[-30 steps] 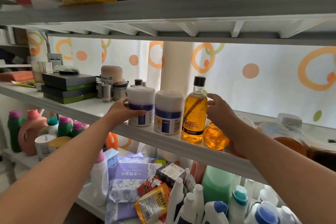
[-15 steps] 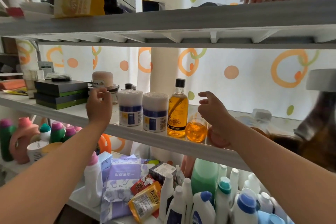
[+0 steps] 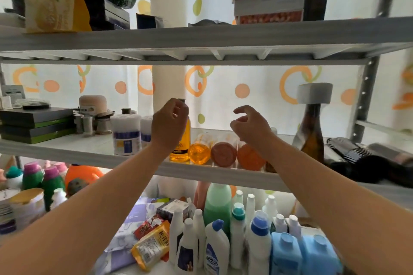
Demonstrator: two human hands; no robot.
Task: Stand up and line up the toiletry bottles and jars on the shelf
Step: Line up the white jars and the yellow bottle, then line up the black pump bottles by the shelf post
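My right hand (image 3: 250, 127) half-curled, empty, above lying orange bottles (image 3: 223, 154) centre frame | my left hand (image 3: 169, 125) curled before amber bottle (image 3: 181, 149), grip unclear | I'd grasp one mid-body, stand it alongside.

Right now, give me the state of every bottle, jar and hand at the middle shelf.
White jars, upright.
Amber bottle, upright, capped.
Yellow bottle, lying down.
Reddish bottle, lying down.
Orange bottle, lying down.
Dark bottle, upright, grey cap on.
Left hand, curled before amber bottle, grip unclear.
Right hand, loosely curled, empty.
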